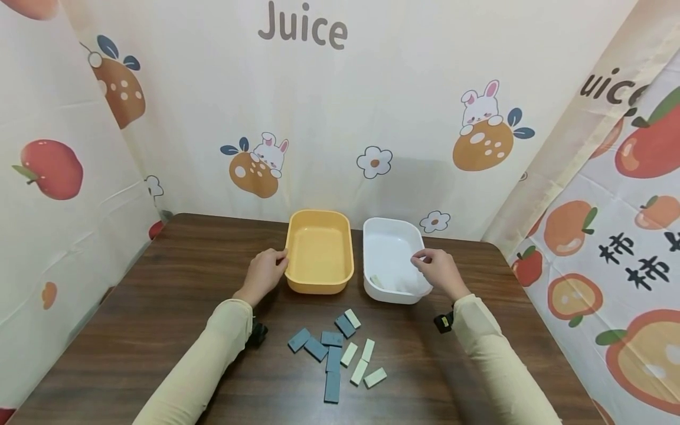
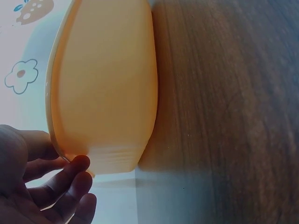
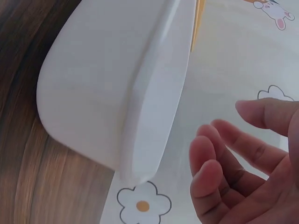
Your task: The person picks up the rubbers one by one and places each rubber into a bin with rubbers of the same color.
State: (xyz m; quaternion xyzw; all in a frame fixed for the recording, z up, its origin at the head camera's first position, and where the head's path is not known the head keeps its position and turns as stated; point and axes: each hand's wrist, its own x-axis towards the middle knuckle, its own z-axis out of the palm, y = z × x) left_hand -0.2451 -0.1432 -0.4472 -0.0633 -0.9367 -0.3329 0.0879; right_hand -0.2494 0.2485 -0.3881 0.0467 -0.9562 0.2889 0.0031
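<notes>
My left hand (image 1: 265, 272) pinches the left rim of a yellow plastic tub (image 1: 320, 254). In the left wrist view, the fingers (image 2: 79, 163) bend round the corner of its rim. Over the right rim of a white plastic tub (image 1: 392, 247) is my right hand (image 1: 438, 271). Its thumb and fingers (image 3: 205, 175) stand apart with nothing between them in the right wrist view. One cream block (image 1: 376, 281) lies in the front left corner of the white tub, while the yellow one shows a bare bottom.
In front of the tubs, several blue-grey blocks (image 1: 332, 386) and several cream blocks (image 1: 375, 378) lie scattered on the dark wooden table (image 1: 255, 378). Behind the table hangs a printed curtain (image 1: 329, 118), with more cloth at both sides.
</notes>
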